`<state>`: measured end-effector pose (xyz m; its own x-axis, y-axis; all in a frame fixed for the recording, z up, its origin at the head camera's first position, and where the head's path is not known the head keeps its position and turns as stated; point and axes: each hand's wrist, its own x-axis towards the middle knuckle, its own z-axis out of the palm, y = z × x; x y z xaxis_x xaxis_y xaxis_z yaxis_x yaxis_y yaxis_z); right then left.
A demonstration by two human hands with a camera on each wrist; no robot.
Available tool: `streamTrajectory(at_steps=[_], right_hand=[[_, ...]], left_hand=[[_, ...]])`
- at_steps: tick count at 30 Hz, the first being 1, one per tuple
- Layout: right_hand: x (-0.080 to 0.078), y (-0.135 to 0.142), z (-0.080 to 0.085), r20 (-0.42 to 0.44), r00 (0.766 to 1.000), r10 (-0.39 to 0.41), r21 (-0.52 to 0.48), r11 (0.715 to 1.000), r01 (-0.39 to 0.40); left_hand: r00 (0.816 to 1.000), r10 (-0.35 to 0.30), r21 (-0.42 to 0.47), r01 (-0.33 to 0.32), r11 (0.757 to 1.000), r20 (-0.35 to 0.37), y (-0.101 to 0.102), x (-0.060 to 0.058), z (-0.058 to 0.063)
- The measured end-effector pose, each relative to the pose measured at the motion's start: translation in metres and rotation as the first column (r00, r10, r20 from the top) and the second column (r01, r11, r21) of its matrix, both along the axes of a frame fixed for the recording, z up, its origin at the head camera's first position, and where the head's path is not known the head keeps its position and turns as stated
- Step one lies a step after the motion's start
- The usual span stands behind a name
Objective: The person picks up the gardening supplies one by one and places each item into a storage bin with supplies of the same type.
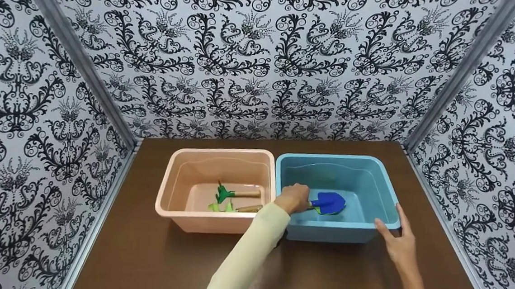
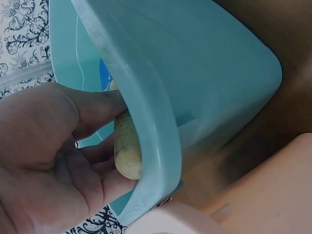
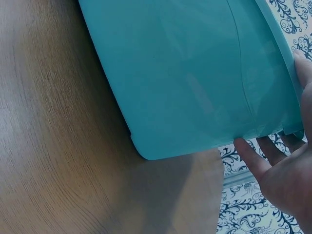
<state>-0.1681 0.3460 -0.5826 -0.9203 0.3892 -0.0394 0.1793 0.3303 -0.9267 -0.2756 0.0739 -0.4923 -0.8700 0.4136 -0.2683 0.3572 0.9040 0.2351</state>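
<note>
My left hand [image 1: 294, 198] reaches over the near left rim of the blue tub [image 1: 328, 233]. It grips the wooden handle [image 2: 127, 148] of a hand trowel, whose blue blade [image 1: 329, 202] points right inside the tub. A bright green edge [image 1: 337, 212] shows from under that blade. At the tub's near right corner, my right hand [image 1: 402, 245] spreads thumb and fingers to either side. Its fairly straight fingers [image 3: 253, 156] touch the end wall, with the thumb [image 3: 303, 68] up by the rim.
A peach tub [image 1: 215, 224] stands beside the blue one, rims nearly meeting. In it lie a small green rake [image 1: 223, 193] with a wooden handle, another wooden handle [image 1: 248, 208] and a light green piece [image 1: 215, 207]. Patterned walls [image 1: 244, 71] enclose the brown table [image 1: 141, 254].
</note>
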Motion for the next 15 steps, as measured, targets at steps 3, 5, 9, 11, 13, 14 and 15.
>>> streamTrajectory(at_steps=[3, 5, 9, 11, 13, 14, 15], right_hand=[[0.0002, -0.0004, 0.0000, 0.001, 1.000, -0.001, -0.005, 1.000, 0.001], [0.0005, -0.0007, 0.0001, 0.003, 1.000, -0.001, -0.009, 1.000, 0.001], [0.0008, -0.0006, 0.0006, 0.010, 1.000, 0.003, -0.013, 1.000, -0.002], [0.0012, -0.0003, 0.0009, 0.016, 1.000, 0.006, -0.011, 1.000, -0.006], [0.0015, 0.0001, 0.0012, 0.025, 1.000, 0.010, -0.010, 1.000, -0.010], [0.0016, 0.0001, 0.0012, 0.028, 1.000, 0.012, -0.009, 1.000, -0.012], [0.0017, 0.0002, 0.0011, 0.032, 0.999, 0.015, -0.010, 1.000, -0.014]], left_hand=[[1.000, 0.015, -0.034, -0.015, 0.999, 0.012, 0.0031, 0.0013, -0.0020], [0.999, 0.025, -0.055, -0.024, 0.998, 0.024, 0.0048, 0.0024, -0.0031], [0.998, 0.026, -0.070, -0.022, 0.997, 0.053, 0.0061, 0.0038, -0.0042], [0.997, 0.026, -0.063, -0.022, 0.998, 0.068, 0.0061, 0.0049, -0.0043], [0.996, 0.020, -0.073, -0.014, 0.997, 0.092, 0.0063, 0.0065, -0.0038], [0.994, 0.022, -0.080, -0.013, 0.997, 0.105, 0.0066, 0.0076, -0.0034], [0.993, 0.025, -0.094, -0.014, 0.995, 0.116, 0.0073, 0.0090, -0.0026]])
